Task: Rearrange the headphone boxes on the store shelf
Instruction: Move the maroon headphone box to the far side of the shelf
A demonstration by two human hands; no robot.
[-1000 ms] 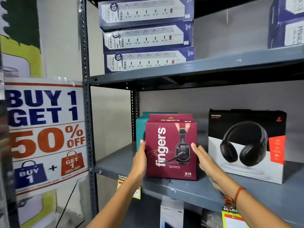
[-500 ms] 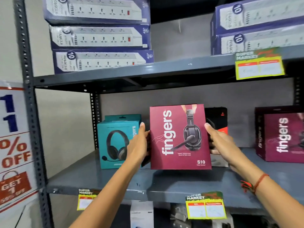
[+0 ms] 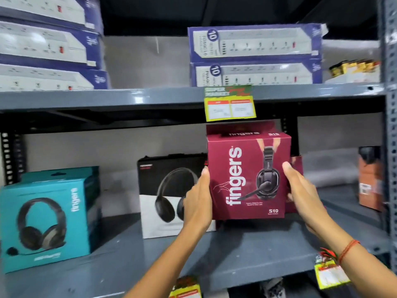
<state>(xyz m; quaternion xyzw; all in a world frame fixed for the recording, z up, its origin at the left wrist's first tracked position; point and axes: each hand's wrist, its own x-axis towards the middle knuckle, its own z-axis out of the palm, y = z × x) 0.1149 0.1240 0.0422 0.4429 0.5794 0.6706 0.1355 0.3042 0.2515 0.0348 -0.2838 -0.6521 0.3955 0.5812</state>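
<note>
Spanning the whole view beneath the grip, the grey shelf [image 3: 247, 250] carried the display, and the upper shelf [image 3: 129, 97] ran close above the grip with power-strip boxes [image 3: 255, 57] stacked on it. Left of the grip and well apart stood the teal headphone box [image 3: 45, 224]; just beside the grip on the left, and behind the left wrist, stood the black-and-white headphone box [image 3: 169, 196]. Between both palms sat the maroon headphone box [image 3: 249, 175], upright with its printed face toward the camera and its long axis vertical, its lower edge seemingly clear of the shelf, though blur made that uncertain. Directly behind it on the right, a sliver of another maroon box [image 3: 297, 168] showed, so the open shelf for setting down lay straight below and slightly forward of the grip, in the gap between that sliver and the black-and-white box. Neither hand was nearer; they shared the load evenly. The left hand [image 3: 198, 203] pressed flat on the box's left side, fingers straight and pointing up, wrist below. The right hand [image 3: 300, 190] mirrored it on the right side, thumb along the front edge, fingers wrapped behind out of sight. A red thread band [image 3: 348, 250] circled the right wrist.
</note>
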